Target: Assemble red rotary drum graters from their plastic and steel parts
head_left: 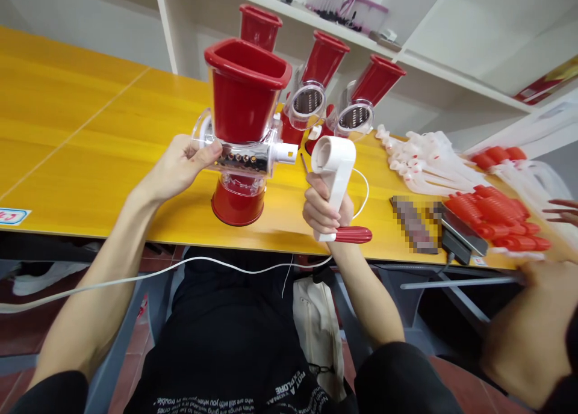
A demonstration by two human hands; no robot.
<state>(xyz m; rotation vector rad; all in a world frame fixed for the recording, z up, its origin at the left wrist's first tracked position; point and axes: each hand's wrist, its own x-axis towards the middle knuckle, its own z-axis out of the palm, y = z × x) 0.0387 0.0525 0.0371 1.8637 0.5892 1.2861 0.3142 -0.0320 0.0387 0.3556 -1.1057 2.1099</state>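
Observation:
My left hand [192, 164] grips the clear barrel of a red rotary grater [248, 104] at its left end, thumb on the front. Inside the barrel a metal drum with holes shows, and a white square-ended shaft [286, 153] sticks out to the right. The grater's round red base [238, 202] stands at the table's front edge. Closed around a white crank handle [339, 176] is my right hand [320, 206]. The crank's round socket is at the top, level with the shaft but apart from it, and its red grip points right at the bottom.
Several more red graters [325, 59] stand behind. To the right lie white plastic parts [428, 161], red ribbed grips [490, 212] and a dark phone-like device [463, 233]. A white cable [217, 260] crosses the front edge. Another person's arm [533, 330] is at the right.

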